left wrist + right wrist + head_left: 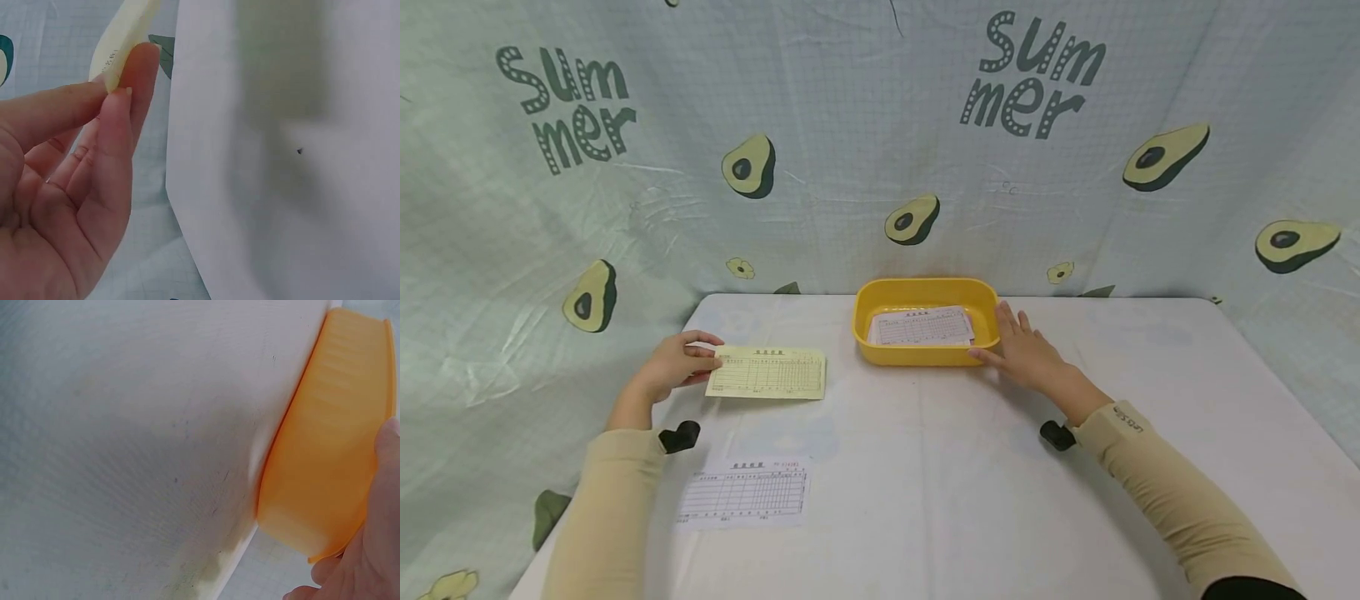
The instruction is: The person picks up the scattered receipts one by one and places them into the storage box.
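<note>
My left hand [672,367] pinches the left edge of a pale yellow printed form [767,373] between thumb and fingers. In the left wrist view the form [128,40] rises from the fingertips, and its shadow falls on the white cloth. The right hand [1028,357] touches the right end of a yellow plastic basket [917,357], fingers spread along the side and thumb by the front corner. The basket's outer wall [325,444] fills the right part of the right wrist view. Inside it lie pinkish-white printed forms [921,327].
A white printed form [743,493] lies flat on the table at the left front. The white-covered table [940,483] ends at the back against a hanging cloth [850,117] with avocado prints. The basket stands near that back edge.
</note>
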The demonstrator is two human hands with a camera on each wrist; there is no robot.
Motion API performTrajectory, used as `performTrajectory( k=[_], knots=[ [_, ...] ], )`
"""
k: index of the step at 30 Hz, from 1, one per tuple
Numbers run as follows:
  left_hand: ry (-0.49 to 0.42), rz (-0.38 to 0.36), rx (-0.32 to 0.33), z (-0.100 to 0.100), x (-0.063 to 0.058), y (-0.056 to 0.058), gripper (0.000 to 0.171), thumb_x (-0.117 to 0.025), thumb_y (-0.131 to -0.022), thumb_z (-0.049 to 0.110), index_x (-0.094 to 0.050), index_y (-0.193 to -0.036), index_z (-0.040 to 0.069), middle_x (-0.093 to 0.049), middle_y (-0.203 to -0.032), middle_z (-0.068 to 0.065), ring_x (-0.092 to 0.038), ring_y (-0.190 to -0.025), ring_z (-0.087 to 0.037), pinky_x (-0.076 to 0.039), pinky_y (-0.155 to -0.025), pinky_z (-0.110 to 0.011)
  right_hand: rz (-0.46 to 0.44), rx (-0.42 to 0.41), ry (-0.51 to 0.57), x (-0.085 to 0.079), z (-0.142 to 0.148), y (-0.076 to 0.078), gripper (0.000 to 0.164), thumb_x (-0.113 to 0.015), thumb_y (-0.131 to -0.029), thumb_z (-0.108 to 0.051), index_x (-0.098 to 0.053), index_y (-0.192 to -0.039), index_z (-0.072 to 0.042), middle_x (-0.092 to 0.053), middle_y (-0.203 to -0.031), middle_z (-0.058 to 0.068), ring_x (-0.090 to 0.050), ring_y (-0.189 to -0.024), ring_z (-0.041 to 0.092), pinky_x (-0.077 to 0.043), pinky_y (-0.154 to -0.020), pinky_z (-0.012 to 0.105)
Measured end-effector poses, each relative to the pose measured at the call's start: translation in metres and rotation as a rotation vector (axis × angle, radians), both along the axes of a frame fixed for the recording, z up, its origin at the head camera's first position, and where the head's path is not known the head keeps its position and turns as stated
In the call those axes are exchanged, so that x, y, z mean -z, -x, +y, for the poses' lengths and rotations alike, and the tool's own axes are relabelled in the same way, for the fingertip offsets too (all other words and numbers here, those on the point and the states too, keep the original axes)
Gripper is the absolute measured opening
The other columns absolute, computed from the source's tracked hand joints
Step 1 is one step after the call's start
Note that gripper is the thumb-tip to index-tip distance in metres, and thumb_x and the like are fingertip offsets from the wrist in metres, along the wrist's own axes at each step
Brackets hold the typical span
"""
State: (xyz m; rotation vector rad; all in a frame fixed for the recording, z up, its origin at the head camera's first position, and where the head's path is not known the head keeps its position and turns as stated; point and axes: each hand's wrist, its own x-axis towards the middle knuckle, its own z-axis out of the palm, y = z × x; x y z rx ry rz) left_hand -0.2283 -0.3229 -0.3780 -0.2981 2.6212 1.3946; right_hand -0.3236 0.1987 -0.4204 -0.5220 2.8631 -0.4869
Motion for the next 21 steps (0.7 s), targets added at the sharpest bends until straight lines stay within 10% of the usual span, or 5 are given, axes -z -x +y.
performTrajectory(
  k=[21],
  knots=[
    [-0.401, 0.237, -0.2, 0.034, -0.021, 0.016, 0.034, -0.067, -0.099, 0.005, -0.054, -0.13, 0.008, -0.067, -0.088, 0.01, -0.067, -0.072, -0.001, -0.056, -0.065, -0.016, 0.068, -0.008, -0.059, 0.001, 0.001, -0.001, 0.104, -0.053, -0.102, -0.059, 0.003, -0.16, 0.007, 0.004, -0.168, 0.025, 0.002, -0.153, 0.049, -0.007, -0.12, 0.065]
  ],
)
